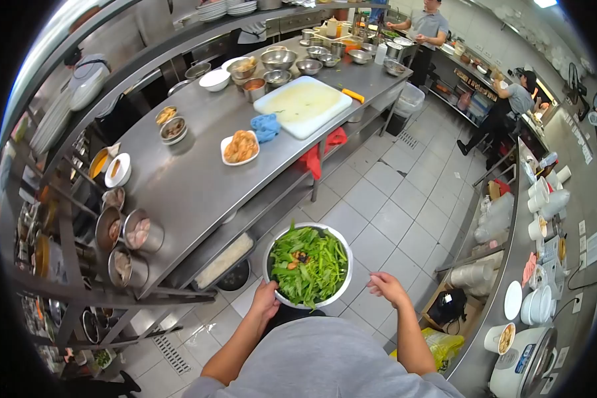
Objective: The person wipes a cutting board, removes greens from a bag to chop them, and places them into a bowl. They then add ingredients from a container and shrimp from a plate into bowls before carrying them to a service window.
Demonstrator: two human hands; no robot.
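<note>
My left hand (265, 298) grips the lower left rim of a round metal bowl (345, 292). The bowl is held in front of my body, above the tiled floor. Chopped leafy greens (315, 262) fill it, with a few brown and dark pieces (300, 259) on top near the middle. To the right of the bowl, apart from it, my right hand (387, 288) hangs in the air with loosely bent fingers and nothing visible in it.
A long steel table (199, 179) runs ahead and left, bearing a white cutting board (304, 106), a blue cloth (265, 127) and several bowls. On the right counter stand a rice cooker (516, 361) and cups. Co-workers (431, 30) stand farther back beside the tiled aisle (378, 199).
</note>
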